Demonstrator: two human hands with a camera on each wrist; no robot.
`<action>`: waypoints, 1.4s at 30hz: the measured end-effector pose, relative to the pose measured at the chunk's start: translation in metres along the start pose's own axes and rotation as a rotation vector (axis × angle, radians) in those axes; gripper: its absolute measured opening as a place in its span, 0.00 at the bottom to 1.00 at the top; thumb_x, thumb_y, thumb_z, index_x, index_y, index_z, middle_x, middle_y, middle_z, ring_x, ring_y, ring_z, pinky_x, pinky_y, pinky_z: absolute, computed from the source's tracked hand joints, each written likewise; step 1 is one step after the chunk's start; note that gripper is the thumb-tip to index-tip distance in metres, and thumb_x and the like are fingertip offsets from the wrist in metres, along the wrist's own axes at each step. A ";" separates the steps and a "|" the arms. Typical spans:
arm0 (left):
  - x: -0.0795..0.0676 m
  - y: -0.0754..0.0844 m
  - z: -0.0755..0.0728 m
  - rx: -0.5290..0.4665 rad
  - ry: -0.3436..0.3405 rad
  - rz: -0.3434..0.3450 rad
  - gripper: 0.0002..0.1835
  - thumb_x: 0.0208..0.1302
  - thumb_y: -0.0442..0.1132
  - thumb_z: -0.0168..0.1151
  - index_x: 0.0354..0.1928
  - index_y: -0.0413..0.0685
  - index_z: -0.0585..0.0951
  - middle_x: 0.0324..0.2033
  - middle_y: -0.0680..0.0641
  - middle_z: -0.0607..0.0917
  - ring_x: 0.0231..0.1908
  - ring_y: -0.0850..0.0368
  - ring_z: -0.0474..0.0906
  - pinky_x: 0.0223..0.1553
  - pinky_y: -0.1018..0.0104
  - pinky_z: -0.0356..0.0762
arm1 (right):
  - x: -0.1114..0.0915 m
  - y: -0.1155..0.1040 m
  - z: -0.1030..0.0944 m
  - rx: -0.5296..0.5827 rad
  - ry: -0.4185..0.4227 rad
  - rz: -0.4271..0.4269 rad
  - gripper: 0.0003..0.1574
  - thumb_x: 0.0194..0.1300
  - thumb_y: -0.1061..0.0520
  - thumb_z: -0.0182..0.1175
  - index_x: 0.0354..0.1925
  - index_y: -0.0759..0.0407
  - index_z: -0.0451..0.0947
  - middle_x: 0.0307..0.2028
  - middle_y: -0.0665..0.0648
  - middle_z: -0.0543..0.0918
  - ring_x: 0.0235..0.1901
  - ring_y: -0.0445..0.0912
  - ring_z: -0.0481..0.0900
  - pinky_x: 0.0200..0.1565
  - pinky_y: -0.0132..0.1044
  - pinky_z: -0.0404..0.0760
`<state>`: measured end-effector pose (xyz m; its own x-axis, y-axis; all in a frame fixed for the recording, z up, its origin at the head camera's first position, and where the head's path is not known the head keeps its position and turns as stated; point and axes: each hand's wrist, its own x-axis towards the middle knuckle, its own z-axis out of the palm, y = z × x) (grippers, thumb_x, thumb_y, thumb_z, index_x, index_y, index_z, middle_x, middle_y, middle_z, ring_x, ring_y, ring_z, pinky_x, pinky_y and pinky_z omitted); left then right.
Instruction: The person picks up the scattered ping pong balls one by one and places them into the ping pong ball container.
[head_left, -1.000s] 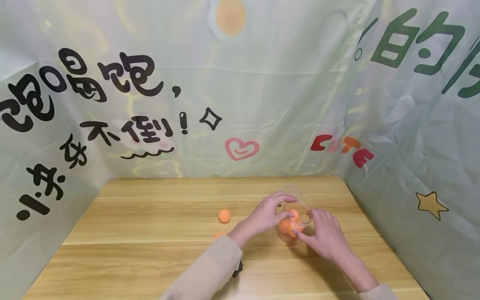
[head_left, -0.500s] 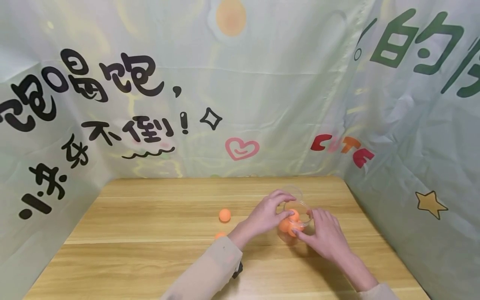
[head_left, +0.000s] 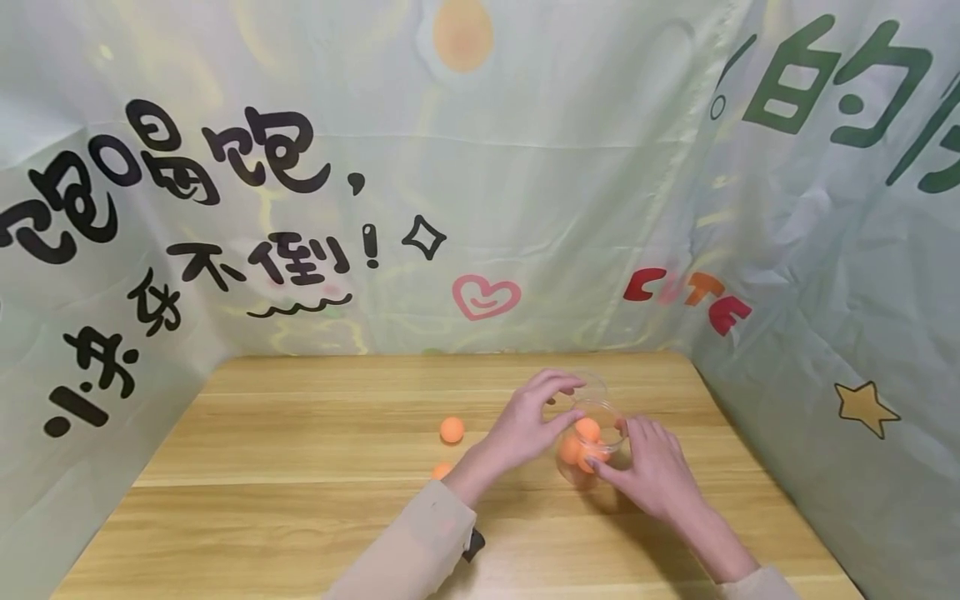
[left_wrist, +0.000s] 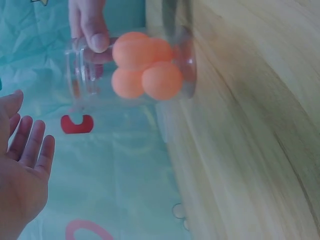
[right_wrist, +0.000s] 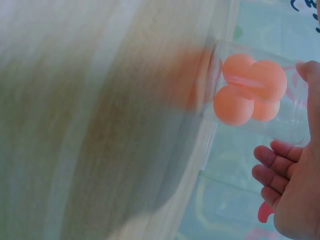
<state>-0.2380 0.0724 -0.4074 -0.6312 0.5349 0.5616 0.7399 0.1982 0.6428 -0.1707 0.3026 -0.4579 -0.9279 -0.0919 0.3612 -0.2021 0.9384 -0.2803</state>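
Observation:
A clear plastic jar [head_left: 576,478] stands upright on the right part of the table, with several orange ping-pong balls [left_wrist: 162,80] piled at its bottom. Thumb and fingers of my right hand [head_left: 654,465] hold the jar from its right side, near the top. My left hand [head_left: 525,423] hovers at the left of the jar's mouth with nothing in it. Its fingers [left_wrist: 36,142] are loosely extended, apart from the jar in the left wrist view. Two more orange balls lie on the table: one ball [head_left: 452,430] fully seen, another ball [head_left: 442,472] partly hidden by my left forearm.
A clear round piece [head_left: 592,383], like a lid, shows just behind the jar. The wooden table [head_left: 300,433] ends at printed cloth walls [head_left: 570,208] at the back and both sides. A black device [head_left: 474,546] sits beneath my left wrist.
My left hand has lifted slightly away from the jar's mouth, its fingers and thumb parting from the ball on top. The right hand and jar stay where they were.

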 end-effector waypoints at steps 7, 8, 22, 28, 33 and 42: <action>-0.007 0.005 -0.010 -0.062 0.053 -0.001 0.22 0.72 0.39 0.68 0.65 0.47 0.80 0.61 0.50 0.82 0.57 0.59 0.79 0.56 0.62 0.83 | 0.000 0.001 0.001 0.007 -0.001 0.001 0.45 0.59 0.32 0.73 0.54 0.67 0.74 0.49 0.65 0.81 0.54 0.64 0.77 0.57 0.66 0.73; -0.008 0.005 -0.012 -0.065 0.064 0.003 0.22 0.72 0.39 0.68 0.65 0.47 0.80 0.61 0.50 0.82 0.57 0.59 0.79 0.56 0.62 0.83 | 0.000 0.001 0.001 0.008 -0.001 0.001 0.45 0.59 0.32 0.73 0.54 0.67 0.74 0.49 0.65 0.81 0.54 0.64 0.77 0.57 0.66 0.73; -0.042 0.003 -0.036 -0.064 0.149 -0.017 0.22 0.70 0.38 0.70 0.64 0.49 0.81 0.61 0.53 0.81 0.55 0.58 0.80 0.53 0.60 0.84 | -0.001 0.000 0.001 0.013 -0.001 0.008 0.45 0.60 0.32 0.73 0.55 0.67 0.74 0.50 0.65 0.81 0.55 0.64 0.76 0.58 0.65 0.72; -0.058 -0.001 -0.050 -0.036 0.165 -0.017 0.23 0.69 0.38 0.71 0.65 0.49 0.80 0.62 0.50 0.81 0.54 0.57 0.80 0.52 0.58 0.84 | -0.001 -0.001 0.000 0.013 -0.005 0.005 0.46 0.60 0.31 0.72 0.55 0.67 0.73 0.51 0.65 0.81 0.55 0.64 0.76 0.58 0.66 0.72; -0.070 -0.006 -0.061 -0.020 0.168 -0.050 0.23 0.68 0.38 0.72 0.64 0.52 0.81 0.61 0.53 0.81 0.54 0.58 0.80 0.52 0.58 0.84 | -0.001 -0.001 0.000 0.019 -0.008 0.006 0.46 0.60 0.31 0.72 0.55 0.67 0.73 0.51 0.65 0.81 0.55 0.64 0.76 0.59 0.67 0.71; -0.089 -0.015 -0.077 0.022 0.137 -0.137 0.23 0.69 0.40 0.72 0.64 0.56 0.81 0.59 0.58 0.81 0.55 0.61 0.79 0.53 0.60 0.83 | -0.002 -0.002 -0.001 0.021 -0.008 0.008 0.46 0.60 0.31 0.72 0.55 0.67 0.73 0.51 0.65 0.81 0.56 0.65 0.75 0.60 0.67 0.70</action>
<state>-0.2105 -0.0414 -0.4267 -0.7509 0.3851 0.5365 0.6490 0.2804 0.7072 -0.1685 0.3016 -0.4574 -0.9320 -0.0872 0.3517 -0.2011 0.9318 -0.3021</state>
